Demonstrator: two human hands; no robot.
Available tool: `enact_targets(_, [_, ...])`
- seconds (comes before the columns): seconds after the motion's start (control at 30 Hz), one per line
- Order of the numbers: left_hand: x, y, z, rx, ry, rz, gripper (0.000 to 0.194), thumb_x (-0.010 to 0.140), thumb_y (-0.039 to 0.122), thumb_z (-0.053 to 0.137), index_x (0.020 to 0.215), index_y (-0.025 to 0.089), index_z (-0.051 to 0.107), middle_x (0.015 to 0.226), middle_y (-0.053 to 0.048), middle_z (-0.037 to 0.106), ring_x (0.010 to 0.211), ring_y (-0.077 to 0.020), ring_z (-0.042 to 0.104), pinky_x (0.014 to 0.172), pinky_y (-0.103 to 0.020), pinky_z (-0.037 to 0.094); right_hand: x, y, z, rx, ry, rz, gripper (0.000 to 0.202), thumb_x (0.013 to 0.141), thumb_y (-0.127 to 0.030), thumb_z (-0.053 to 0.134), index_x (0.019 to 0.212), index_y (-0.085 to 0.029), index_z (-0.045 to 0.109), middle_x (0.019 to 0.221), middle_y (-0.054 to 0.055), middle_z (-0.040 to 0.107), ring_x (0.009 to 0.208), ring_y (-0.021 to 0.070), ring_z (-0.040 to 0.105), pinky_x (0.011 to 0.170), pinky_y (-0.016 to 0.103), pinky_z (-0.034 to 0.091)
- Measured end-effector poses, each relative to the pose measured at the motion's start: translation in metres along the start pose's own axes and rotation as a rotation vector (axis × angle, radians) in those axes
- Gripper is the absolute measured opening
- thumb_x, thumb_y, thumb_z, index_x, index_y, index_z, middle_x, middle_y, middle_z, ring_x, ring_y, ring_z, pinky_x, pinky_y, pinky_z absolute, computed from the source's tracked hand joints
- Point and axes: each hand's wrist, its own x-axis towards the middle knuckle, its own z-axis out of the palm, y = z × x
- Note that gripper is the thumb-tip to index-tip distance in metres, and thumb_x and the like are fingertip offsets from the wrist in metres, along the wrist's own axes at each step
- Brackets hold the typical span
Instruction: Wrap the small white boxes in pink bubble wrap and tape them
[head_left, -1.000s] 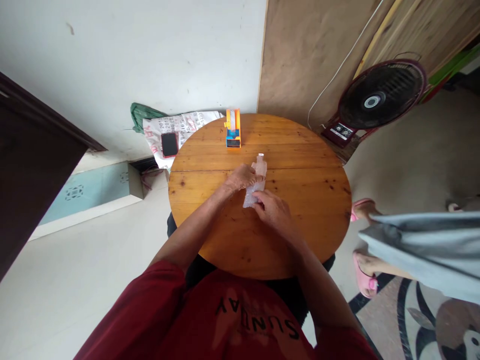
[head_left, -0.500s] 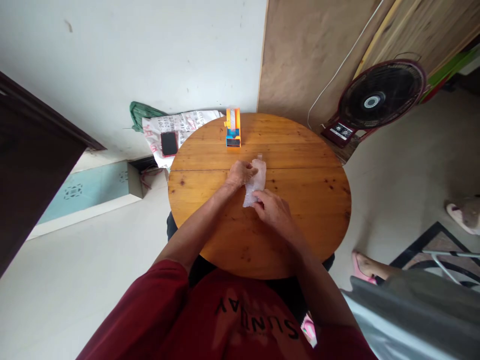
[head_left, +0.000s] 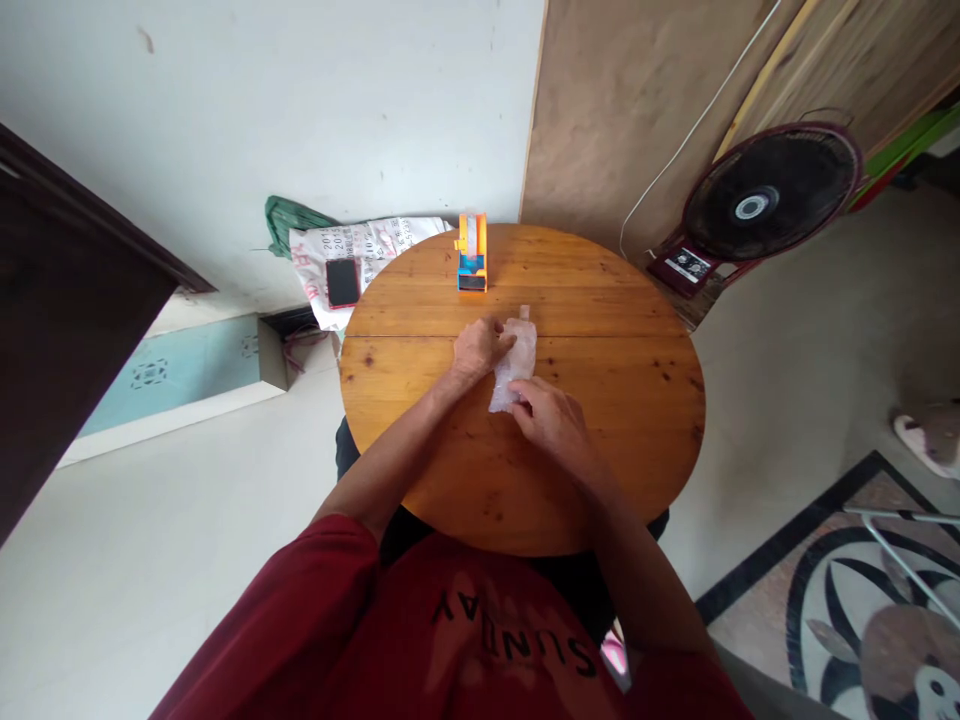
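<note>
A whitish, translucent bubble-wrap bundle lies lengthwise on the round wooden table. What it may contain I cannot make out. A short strip of clear tape sticks out from its far end. My left hand grips the bundle's upper left side, thumb on top and fingers curled. Lower down, my right hand pinches the near right edge between thumb and fingers. Beyond the hands, an orange and blue tape dispenser with a roll of clear tape stands close to the table's far edge.
Left of the table, a phone lies on a printed white sack, beside a green bag. A dark red fan stands at the right near the wall. A metal frame and a slipper show at far right.
Both hands keep nearly the same hold on the bubble wrap. At the right, another person's leg and pink slipper have left the view, uncovering the floor pattern. The view has shifted slightly.
</note>
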Motion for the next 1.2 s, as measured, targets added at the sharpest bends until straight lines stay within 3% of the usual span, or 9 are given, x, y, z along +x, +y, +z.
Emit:
enact_targets(0.17, [-0.056,-0.02,-0.012,-0.121,0.194,0.408,0.022,0.091,0.021,0.05,0.102,0.016,0.069,0.105,-0.011,0.07,0.096,-0.0198,0.066,0.088,-0.032,0.052,-0.001,-0.001,-0.002,-0.009,0.001,-0.012,0.02,0.091,-0.021,0.052,0.102,-0.023,0.07,0.102,0.006,0.071,0.087,0.0203,0.062,0.071,0.029,0.039])
enact_targets(0.27, [-0.094,-0.029,-0.016,-0.112,0.111,0.69,0.028,0.09,0.016,0.048,0.11,0.017,0.068,0.116,-0.012,0.07,0.109,-0.0221,0.063,0.099,-0.039,0.05,-0.001,0.0,-0.003,-0.011,-0.005,-0.027,0.022,0.092,-0.019,0.052,0.103,-0.022,0.07,0.105,0.007,0.072,0.089,0.0201,0.062,0.072,0.029,0.04])
enact_targets(0.33, [-0.11,-0.031,-0.016,-0.07,0.067,0.754,0.036,0.09,0.015,0.048,0.123,0.017,0.064,0.124,-0.014,0.068,0.111,-0.0233,0.063,0.1,-0.041,0.051,0.0,0.0,-0.004,-0.017,-0.015,-0.033,0.023,0.092,-0.018,0.051,0.104,-0.021,0.071,0.105,0.007,0.072,0.089,0.0198,0.063,0.073,0.028,0.04])
enact_targets(0.43, [-0.119,-0.029,-0.014,-0.016,0.039,0.761,0.042,0.092,0.014,0.046,0.133,0.015,0.057,0.126,-0.015,0.068,0.113,-0.0245,0.064,0.1,-0.043,0.052,0.0,0.002,-0.006,-0.044,-0.042,-0.024,0.023,0.092,-0.017,0.051,0.101,-0.021,0.072,0.102,0.008,0.072,0.086,0.0197,0.063,0.071,0.029,0.039])
enact_targets(0.83, [-0.116,-0.016,-0.003,0.079,0.099,0.595,0.039,0.094,0.02,0.052,0.132,0.013,0.053,0.106,-0.013,0.072,0.099,-0.0238,0.066,0.091,-0.039,0.055,0.002,0.007,-0.013,-0.012,-0.101,-0.083,0.035,0.092,-0.015,0.043,0.113,-0.018,0.071,0.107,0.011,0.072,0.093,0.0224,0.065,0.079,0.031,0.044])
enact_targets(0.93, [-0.115,-0.015,0.001,0.091,0.113,0.582,0.041,0.093,0.018,0.053,0.133,0.011,0.05,0.105,-0.013,0.073,0.096,-0.0241,0.066,0.092,-0.041,0.055,0.004,0.008,-0.014,0.053,-0.103,-0.094,0.035,0.09,-0.014,0.043,0.112,-0.016,0.07,0.109,0.012,0.073,0.095,0.0234,0.066,0.081,0.032,0.046])
enact_targets(1.03, [-0.117,-0.015,0.002,0.123,0.123,0.574,0.041,0.091,0.017,0.056,0.132,0.014,0.051,0.106,-0.011,0.073,0.097,-0.0242,0.064,0.091,-0.039,0.055,0.008,0.016,-0.018,0.245,-0.105,-0.081,0.03,0.089,-0.017,0.046,0.106,-0.017,0.071,0.094,0.008,0.075,0.083,0.0205,0.069,0.076,0.031,0.048])
enact_targets(1.1, [-0.119,-0.014,0.001,0.166,0.113,0.58,0.037,0.091,0.017,0.057,0.128,0.016,0.054,0.106,-0.01,0.072,0.099,-0.024,0.062,0.089,-0.037,0.055,0.014,0.028,-0.02,0.409,-0.036,0.0,0.025,0.088,-0.022,0.05,0.1,-0.018,0.072,0.081,0.004,0.074,0.067,0.0172,0.067,0.068,0.029,0.049])
enact_targets(1.2, [-0.122,-0.009,-0.005,0.246,0.076,0.599,0.028,0.093,0.02,0.056,0.12,0.017,0.058,0.107,-0.008,0.071,0.099,-0.0243,0.06,0.088,-0.037,0.054,0.032,0.054,-0.02,0.539,0.176,0.187,0.018,0.083,-0.026,0.059,0.093,-0.017,0.072,0.076,0.002,0.072,0.055,0.0135,0.064,0.059,0.026,0.048])
